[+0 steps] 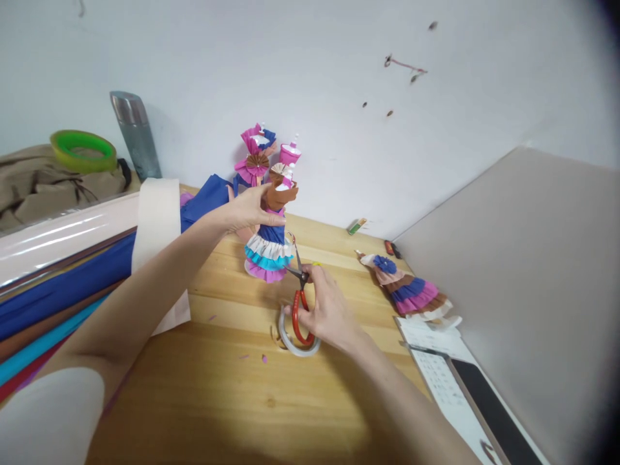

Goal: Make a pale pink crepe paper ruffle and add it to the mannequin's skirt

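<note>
My left hand [254,206] is closed around the upper part of a small dress form [268,250] that stands upright on the table. Its paper dress has a blue bodice and ruffled tiers in white, turquoise and purple, with a brown collar on top. In my right hand [329,307] is a pair of scissors [302,294] with red handles. Their blades are spread and point up beside the skirt's right edge. A white roll of tape [300,352] lies under the scissors. Behind the held form are more dress forms, one with a pink and blue collar [255,145].
Rolls of coloured crepe paper [62,284] fill the left side. A green tape roll [84,152] rests on brown cloth [33,187] near a grey bottle [135,135]. At right are another ruffled dress [407,287], papers [436,378] and a dark tablet-like object [494,410].
</note>
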`<state>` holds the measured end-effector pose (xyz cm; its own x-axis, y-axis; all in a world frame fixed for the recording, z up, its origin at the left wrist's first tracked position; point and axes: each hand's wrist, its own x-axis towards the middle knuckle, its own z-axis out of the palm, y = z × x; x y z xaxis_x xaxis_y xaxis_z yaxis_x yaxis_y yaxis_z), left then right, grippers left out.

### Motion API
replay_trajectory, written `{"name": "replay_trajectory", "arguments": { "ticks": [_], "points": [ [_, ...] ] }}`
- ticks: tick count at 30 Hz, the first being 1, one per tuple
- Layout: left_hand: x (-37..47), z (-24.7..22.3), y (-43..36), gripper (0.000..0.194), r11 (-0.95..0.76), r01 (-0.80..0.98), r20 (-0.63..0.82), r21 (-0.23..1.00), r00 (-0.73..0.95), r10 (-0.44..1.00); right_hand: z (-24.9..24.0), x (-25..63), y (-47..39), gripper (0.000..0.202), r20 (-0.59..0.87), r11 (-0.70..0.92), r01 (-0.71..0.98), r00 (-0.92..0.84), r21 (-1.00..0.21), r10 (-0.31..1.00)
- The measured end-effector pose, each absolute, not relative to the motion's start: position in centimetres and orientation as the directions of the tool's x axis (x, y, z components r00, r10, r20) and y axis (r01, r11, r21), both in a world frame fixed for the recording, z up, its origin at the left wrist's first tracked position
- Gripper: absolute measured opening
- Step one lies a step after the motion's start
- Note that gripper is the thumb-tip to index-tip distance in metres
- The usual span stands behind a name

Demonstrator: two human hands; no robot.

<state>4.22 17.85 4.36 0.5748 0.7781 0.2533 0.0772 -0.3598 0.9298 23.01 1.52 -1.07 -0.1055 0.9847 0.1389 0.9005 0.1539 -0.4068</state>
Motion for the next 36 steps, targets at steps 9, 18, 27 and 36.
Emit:
{"name": "replay_trajectory", "arguments": {
  "ticks": [9, 18, 27, 36],
  "points": [
    [3.5, 1.9, 17.1, 0.058, -0.57, 0.006, 0.56, 0.822, 0.181, 0.809, -2.8, 23.4, 1.8, 0.048, 0.169, 0.218, 0.833, -0.152, -0.508, 0.974],
    [3.7, 1.2, 12.1, 0.027, -0.829, 0.373, 0.583, 0.416, 0.591, 0.558, -3.1, 23.4, 2.0, 0.049, 0.17, 0.249, 0.787, -0.184, -0.565, 0.968],
    [4.8, 1.7, 12.7, 0.02, -0.79, 0.534, 0.468, 0.3, 0.64, 0.61, -2.9, 23.3, 2.0, 0.049, 0.189, 0.287, 0.806, -0.219, -0.518, 0.957],
    [5.1, 1.6, 13.3, 0.022, -0.847, 0.512, 0.501, 0.143, 0.701, 0.508, -3.0, 23.6, 2.1, 0.05, 0.229, 0.268, 0.789, -0.165, -0.553, 0.959]
  ]
}}
